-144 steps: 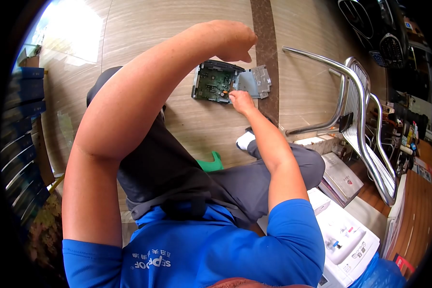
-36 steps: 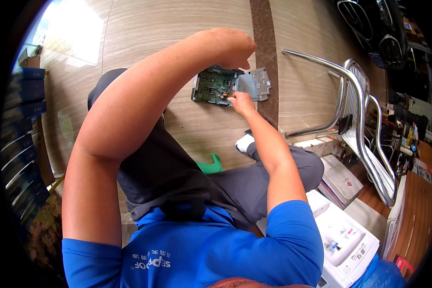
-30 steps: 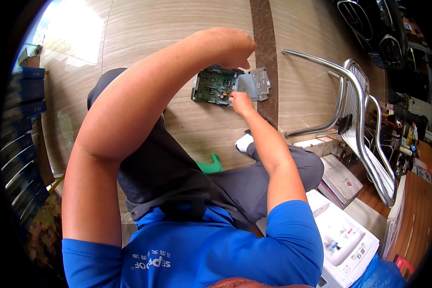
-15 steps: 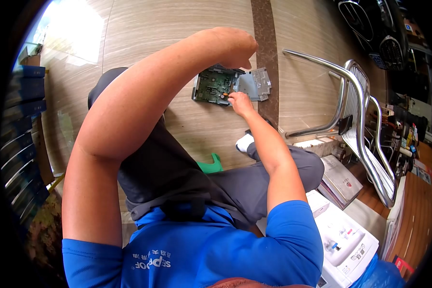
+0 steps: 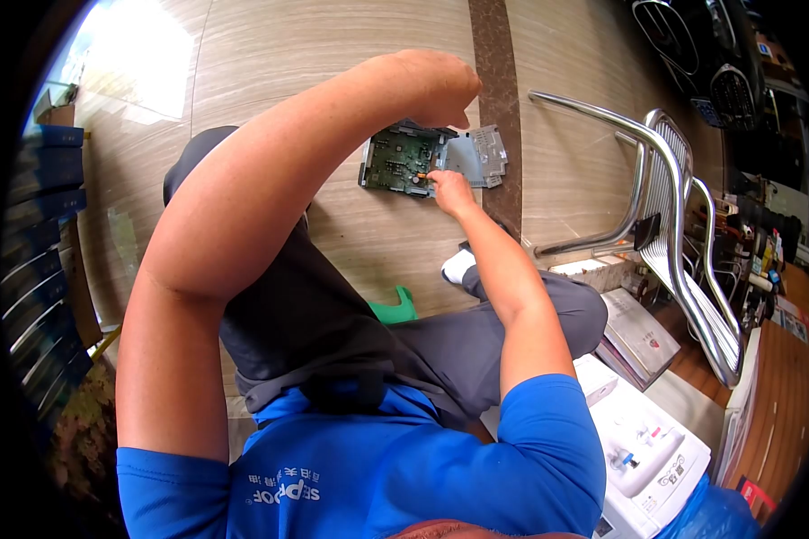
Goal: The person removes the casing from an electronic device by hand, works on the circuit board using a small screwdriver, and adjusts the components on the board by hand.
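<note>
An open electronic unit with a green circuit board [image 5: 395,160] lies on the floor, a pale metal flap [image 5: 482,158] folded out at its right side. My left hand [image 5: 447,90] is above the unit's upper edge, back of the hand up, its fingers curled; anything in them is hidden. At the board's lower right edge, my right hand [image 5: 452,190] has thumb and finger pressed together beside small orange parts. Whatever sits in this pinch is too small to name.
A chrome-framed chair [image 5: 679,225] stands at the right. Between my legs lies a green object [image 5: 394,310]. A white water dispenser [image 5: 647,449] and a blue plastic bag [image 5: 710,512] are at the lower right. Blue boxes [image 5: 54,180] line the left side.
Compared with the oldest frame, my left hand is slightly lower over the unit. My right hand has made small shifts at the board's edge and stays closed.
</note>
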A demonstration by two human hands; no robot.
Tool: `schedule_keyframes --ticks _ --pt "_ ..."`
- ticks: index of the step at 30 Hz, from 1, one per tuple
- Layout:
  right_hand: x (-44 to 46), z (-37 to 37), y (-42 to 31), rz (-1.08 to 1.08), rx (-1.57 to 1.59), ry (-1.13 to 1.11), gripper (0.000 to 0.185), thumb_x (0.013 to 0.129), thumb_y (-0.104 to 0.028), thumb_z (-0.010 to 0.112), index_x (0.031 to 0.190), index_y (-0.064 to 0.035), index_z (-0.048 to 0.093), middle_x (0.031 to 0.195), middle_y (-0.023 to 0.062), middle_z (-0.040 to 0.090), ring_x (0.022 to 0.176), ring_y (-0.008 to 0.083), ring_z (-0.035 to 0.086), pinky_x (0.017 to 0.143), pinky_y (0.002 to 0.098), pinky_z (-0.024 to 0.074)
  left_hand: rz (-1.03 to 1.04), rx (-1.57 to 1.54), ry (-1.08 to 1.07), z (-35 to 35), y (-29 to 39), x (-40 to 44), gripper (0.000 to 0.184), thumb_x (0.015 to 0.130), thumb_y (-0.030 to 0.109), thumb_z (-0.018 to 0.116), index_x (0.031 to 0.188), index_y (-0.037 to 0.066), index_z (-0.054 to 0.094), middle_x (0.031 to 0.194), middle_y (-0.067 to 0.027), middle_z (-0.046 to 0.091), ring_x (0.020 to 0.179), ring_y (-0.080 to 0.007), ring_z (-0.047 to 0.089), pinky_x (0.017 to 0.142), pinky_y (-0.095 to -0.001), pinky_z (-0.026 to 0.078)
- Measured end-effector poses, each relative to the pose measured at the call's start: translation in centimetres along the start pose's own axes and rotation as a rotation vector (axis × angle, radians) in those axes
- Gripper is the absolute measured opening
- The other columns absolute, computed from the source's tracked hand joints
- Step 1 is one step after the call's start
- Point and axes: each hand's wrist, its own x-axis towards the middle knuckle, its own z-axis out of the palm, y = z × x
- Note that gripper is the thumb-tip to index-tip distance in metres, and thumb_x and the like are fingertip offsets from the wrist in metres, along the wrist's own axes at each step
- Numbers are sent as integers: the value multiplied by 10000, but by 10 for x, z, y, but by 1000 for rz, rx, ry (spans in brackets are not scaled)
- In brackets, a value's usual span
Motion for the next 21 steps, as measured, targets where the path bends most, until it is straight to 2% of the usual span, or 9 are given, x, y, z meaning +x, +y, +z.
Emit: schedule_keyframes --ticks 2,8,11,13,21 --pt "0 0 -1 -42 -23 9 213 872 -164 629 1066 -96 685 940 208 683 935 393 645 844 466 509 0 -1 0 -1 0 -1 488 839 277 698 1243 22 594 1087 -187 679 1074 -344 627 918 -426 498" --pt "1 2 -2 25 88 -38 210 877 -220 643 1024 -81 697 966 218 684 946 391 644 843 452 509 -2 -10 15 2 -1 -1 486 843 274 695 1247 22 592 1088 -187 679 1072 -343 628 918 -427 498" --pt "-2 -5 -10 139 147 19 233 879 -264 652 987 -63 699 956 221 684 940 392 645 838 459 505 -3 -7 9 1 -1 0 488 845 271 692 1252 22 590 1088 -187 679 1073 -342 628 919 -427 498" --pt "-1 -9 -12 213 49 -43 254 875 -281 664 982 -52 692 957 224 682 939 396 645 836 464 502 -1 -1 1 0 -1 -1 490 846 270 691 1256 23 588 1088 -188 679 1073 -342 628 919 -427 498" --pt "0 -8 -11 125 -41 -70 211 882 -225 641 1023 -74 683 945 218 683 936 393 647 835 485 508 -23 -21 4 1 -1 0 489 847 270 690 1264 36 587 1113 -174 674 1094 -335 621 924 -426 498"
